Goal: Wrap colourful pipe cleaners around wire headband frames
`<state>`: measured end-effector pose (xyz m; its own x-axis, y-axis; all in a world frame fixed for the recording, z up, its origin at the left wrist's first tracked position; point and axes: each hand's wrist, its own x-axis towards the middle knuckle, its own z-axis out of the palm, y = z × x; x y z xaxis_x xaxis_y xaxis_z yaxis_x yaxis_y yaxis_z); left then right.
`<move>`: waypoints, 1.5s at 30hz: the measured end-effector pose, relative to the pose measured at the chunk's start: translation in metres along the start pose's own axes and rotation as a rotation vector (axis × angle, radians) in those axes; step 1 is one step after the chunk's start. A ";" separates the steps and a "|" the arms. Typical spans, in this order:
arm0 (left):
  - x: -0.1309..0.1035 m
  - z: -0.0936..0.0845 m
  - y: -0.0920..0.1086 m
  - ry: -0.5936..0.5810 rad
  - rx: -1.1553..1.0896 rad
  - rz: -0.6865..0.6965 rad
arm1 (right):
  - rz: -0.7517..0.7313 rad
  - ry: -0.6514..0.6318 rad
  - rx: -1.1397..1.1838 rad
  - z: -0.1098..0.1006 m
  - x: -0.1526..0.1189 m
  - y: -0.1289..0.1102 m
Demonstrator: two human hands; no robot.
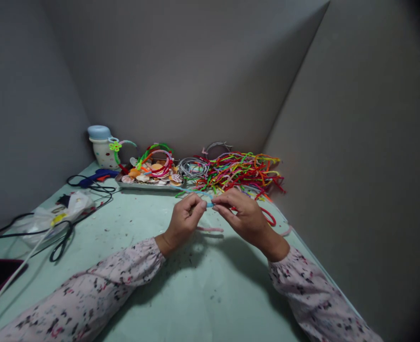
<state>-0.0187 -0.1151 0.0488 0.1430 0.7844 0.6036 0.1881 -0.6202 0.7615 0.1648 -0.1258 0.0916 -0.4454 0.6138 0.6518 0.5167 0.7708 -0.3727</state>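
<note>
At the left of the pale green worktop (pixel 124 213), a plastic bag (pixel 79 204) lies among loops of black cord (pixel 69 231). Next come a spotted cup (pixel 105 153) with a light-blue lid, then a metal tray (pixel 145 187) of shells (pixel 144 178) with fuzzy wire rings on top. The left hand (pixel 184 216) pinches a light-blue fuzzy stem (pixel 210 205), held between both hands in front of a grey wire coil (pixel 181 168); a pink piece (pixel 213 230) lies just below. The right hand (pixel 243 216) grips the same stem between thumb and fingers. Behind it spreads a multicoloured heap of stems (pixel 243 168), and a red loop (pixel 272 217) sits beside its wrist.
</note>
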 end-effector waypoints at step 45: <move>0.002 -0.004 0.001 -0.025 0.131 0.137 | 0.044 -0.047 0.047 -0.001 0.002 -0.001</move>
<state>-0.0219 -0.1143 0.0516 0.2002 0.6938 0.6918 0.2903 -0.7164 0.6344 0.1641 -0.1254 0.0933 -0.4572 0.6540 0.6027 0.5019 0.7492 -0.4322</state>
